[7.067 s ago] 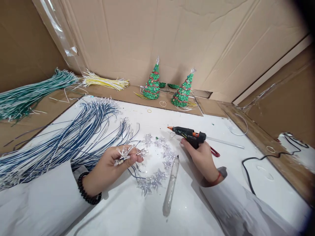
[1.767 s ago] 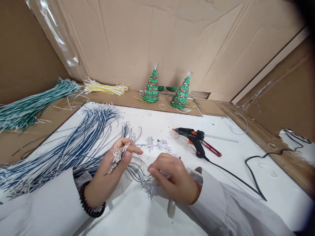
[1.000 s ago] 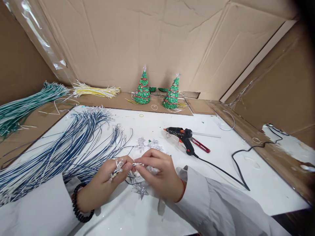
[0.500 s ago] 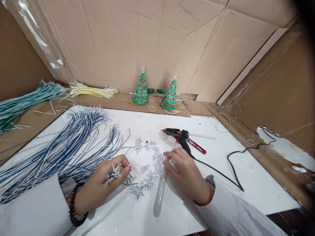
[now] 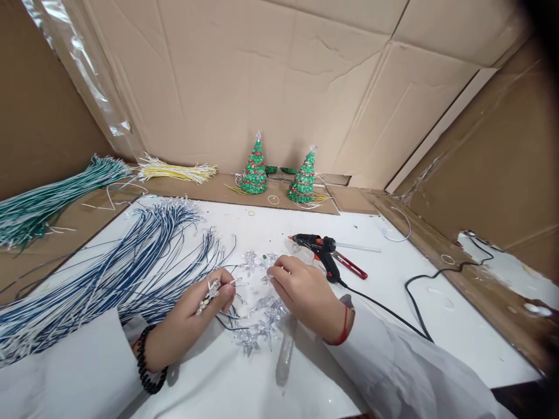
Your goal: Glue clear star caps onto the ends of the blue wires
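Several clear plastic stars [image 5: 257, 317] lie in a loose ring on the white tabletop [image 5: 437, 326], between the person's two hands, and they look already joined to thin wire leads. The left hand [image 5: 192, 317] is closed around a small cluster of clear LED bulbs [image 5: 208, 293], pinched between thumb and fingers. The right hand [image 5: 305, 291] rests curled over the ring at its 1 o'clock side, fingertips on a star; whether it grips one cannot be told. At 9 o'clock from the left hand, a big sheaf of blue-and-white wires [image 5: 109, 273] waits unused, so much seems left. The hot glue gun [image 5: 321, 250] lies set down at 2 o'clock, and two finished green miniature trees [image 5: 277, 174] stand at 12 o'clock.
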Motion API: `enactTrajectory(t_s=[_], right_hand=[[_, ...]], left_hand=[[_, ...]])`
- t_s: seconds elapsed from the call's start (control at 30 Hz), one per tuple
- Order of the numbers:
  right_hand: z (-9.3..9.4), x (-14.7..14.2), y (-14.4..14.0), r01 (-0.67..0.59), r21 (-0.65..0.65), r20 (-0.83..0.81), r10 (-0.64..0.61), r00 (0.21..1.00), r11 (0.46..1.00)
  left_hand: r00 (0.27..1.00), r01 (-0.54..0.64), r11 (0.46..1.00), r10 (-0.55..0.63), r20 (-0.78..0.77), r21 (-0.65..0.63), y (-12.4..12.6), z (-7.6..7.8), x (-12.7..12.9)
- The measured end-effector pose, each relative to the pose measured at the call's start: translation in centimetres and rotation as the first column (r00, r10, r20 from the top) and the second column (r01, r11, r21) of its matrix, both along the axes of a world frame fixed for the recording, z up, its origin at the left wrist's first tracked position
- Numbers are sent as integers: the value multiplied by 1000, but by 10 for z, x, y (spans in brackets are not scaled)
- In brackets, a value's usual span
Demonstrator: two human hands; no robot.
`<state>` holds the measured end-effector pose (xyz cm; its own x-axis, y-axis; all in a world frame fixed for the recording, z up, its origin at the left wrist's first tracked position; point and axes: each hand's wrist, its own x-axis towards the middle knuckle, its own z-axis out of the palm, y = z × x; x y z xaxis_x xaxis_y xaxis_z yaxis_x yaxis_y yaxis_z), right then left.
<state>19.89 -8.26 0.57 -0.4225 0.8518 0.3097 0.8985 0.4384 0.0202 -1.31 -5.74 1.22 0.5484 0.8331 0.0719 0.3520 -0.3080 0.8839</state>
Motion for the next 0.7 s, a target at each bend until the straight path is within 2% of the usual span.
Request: enactTrajectory(t_s=[0.07,0.17,0.23,0.33,0.43,0.53,0.63,0.7], right_hand=[[-3,-5,-1,-89,150,-75,101,992,985],[-8,-11,-2,-254,384,-34,289,957,887],[-9,-12,-2,-322,452,12,355,935,832],[-10,-13,-3,-342,497,20,383,923,798],[-11,-20,-4,-331,509,29,369,929,794],[-11,-29,-4,-309,474,16,343,939,824],[-6,-28,-6,-275,435,-73,338,938,857],[0,-18,-11,-242,431,-160,338,927,869]], left_hand=[[1000,24,1000,-24,-1,-5,0,-1,0],[1000,21,1000,-21,-3,-14,1,-4,0],[1000,7,1000,-7,13,-27,2,-5,0],[999,-12,998,14,33,-55,3,-6,0],[999,-7,997,10,38,-76,4,-4,0],[999,43,994,-41,21,-100,6,-4,0],[999,44,989,-41,22,-143,7,-6,-1],[999,17,987,-10,46,-161,8,-7,-3]])
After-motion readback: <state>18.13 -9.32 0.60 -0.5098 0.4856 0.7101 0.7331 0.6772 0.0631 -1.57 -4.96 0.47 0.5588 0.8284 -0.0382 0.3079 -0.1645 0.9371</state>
